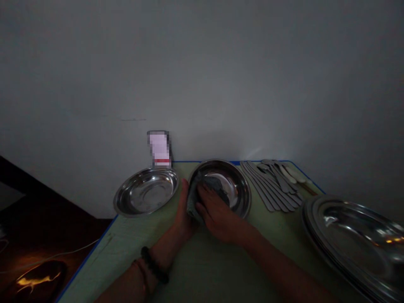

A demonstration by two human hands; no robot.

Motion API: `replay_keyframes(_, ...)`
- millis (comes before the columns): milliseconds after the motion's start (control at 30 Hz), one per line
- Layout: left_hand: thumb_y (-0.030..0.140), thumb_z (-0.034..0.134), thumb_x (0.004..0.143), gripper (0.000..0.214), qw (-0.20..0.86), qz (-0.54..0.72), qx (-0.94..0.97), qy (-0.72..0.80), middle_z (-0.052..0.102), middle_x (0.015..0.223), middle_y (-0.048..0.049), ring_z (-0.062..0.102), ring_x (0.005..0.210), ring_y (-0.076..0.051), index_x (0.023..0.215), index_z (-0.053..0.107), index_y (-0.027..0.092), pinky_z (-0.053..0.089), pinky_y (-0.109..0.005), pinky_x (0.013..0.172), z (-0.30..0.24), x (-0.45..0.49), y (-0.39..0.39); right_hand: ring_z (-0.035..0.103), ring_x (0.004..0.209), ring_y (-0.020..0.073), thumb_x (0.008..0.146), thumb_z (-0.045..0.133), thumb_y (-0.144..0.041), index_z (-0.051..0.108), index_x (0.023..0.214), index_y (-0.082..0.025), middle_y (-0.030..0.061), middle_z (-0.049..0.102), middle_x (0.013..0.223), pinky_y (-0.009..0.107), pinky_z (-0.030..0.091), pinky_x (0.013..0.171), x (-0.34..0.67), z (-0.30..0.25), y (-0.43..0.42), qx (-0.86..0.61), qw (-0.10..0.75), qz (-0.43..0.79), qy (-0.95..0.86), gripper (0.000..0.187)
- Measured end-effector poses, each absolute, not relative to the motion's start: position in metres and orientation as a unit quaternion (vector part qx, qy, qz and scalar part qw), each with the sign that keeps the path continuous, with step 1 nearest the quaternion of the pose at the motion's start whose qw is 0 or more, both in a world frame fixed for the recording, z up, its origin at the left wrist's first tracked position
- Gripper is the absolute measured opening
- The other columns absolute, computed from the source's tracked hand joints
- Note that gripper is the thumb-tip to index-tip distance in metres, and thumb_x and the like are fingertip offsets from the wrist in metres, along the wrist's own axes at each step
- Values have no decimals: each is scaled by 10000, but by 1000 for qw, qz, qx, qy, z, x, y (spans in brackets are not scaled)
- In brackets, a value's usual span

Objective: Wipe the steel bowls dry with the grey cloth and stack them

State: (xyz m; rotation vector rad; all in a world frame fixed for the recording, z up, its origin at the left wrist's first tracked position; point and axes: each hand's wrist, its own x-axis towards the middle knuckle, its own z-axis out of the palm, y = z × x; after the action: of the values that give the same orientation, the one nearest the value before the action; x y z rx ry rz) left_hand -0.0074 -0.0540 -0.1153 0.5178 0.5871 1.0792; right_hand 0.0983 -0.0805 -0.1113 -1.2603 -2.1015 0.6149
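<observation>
Steel bowl (235, 185): on the table (205, 269), mid-way along its far edge, close to the wall (202, 84). Round, so no long axis. Mouth faces up, inside lit and shiny on the right half.

Surface: pale green table top with a blue border, which shows along the far edge and down the left side. Room dim. Plain grey-white wall fills the upper part of the view. Dark floor (41, 235) to the left, with a pale cable (63, 254) across it and a yellow glow low in the corner.

Hands: left hand (183, 210) is against the bowl's left rim, thumb upright along the outside. Its fingers are hidden, so the grip is partly a guess from the thumb. Dark bead bracelet (154, 265) on that wrist. Right hand (217, 212) comes over the near rim, fingers curled down onto a grey cloth (216, 184) and pressing it to the inside of the bowl. Cloth bunched, lying from the near-left rim toward the bowl's centre.

Around it:
- Second bowl (147, 191), same make, just left of the first, at the table's far left corner, mouth up; rims near, touching or not I cannot tell.
- Small upright object (160, 149), blurred out, leaning at the wall behind the second bowl.
- Row of steel cutlery (274, 185) just right of the bowl, laid side by side, long axes running from far-left to near-right.
- Stack of large steel plates (356, 235) at the near right, partly out of view.
</observation>
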Motion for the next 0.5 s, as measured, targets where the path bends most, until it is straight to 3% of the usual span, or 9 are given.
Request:
replay_keyframes(133, 579, 396, 880, 536, 766, 530, 231, 281, 717, 1103, -83, 567, 1193, -243, 1027, 712, 172, 351, -365, 1091, -115, -1, -55, 96, 1446, 267, 963, 250, -299, 168, 1450, 70, 229, 136, 1545, 486, 120, 1180, 78, -110, -68, -559, 347, 229, -717, 617)
replay_keyframes(300, 500, 405, 910, 449, 743, 561, 215, 295, 743, 1006, -57, 602, 1143, -205, 933, 720, 181, 364, -332, 1078, -112, -7, -53, 153, 1441, 193, 975, 256, -300, 257, 1469, -93, 132, 233, 1546, 451, 154, 1182, 78, -109, -67, -465, 363, 256, -766, 536)
replay_keyframes(500, 486, 644, 775, 388, 694, 584, 247, 340, 750, 902, -51, 611, 1127, -223, 965, 680, 150, 386, -332, 1057, -115, -19, -47, 330, 1383, 183, 970, 312, -287, 365, 1422, -92, 128, 380, 1482, 399, 282, 1148, 104, -104, -88, -403, 270, 224, -845, 495)
